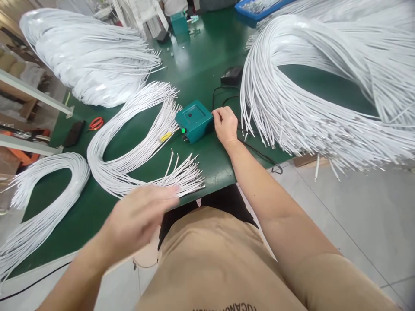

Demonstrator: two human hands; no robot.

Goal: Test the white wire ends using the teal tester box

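A small teal-green box (195, 117) with a green button on its front stands on the table. My right hand (226, 124) is at the box's right edge, thumb and fingers pinched together; whatever lies between the fingertips is too small to make out. My left hand (142, 216), smeared by motion, has its fingers stretched out near the table's front edge. It appears just in front of the loose ends of a curved bundle of white wires (106, 151). A yellow piece (166, 137) sits by the wires, left of the box.
More white wire bundles lie at the far left (87, 56), the near left (69, 190) and the right (259, 90), where ends overhang the edge. Behind the box are a black device (232, 75) and dark cables. Red-handled scissors (96, 124) and a blue tray (259, 12) are farther off.
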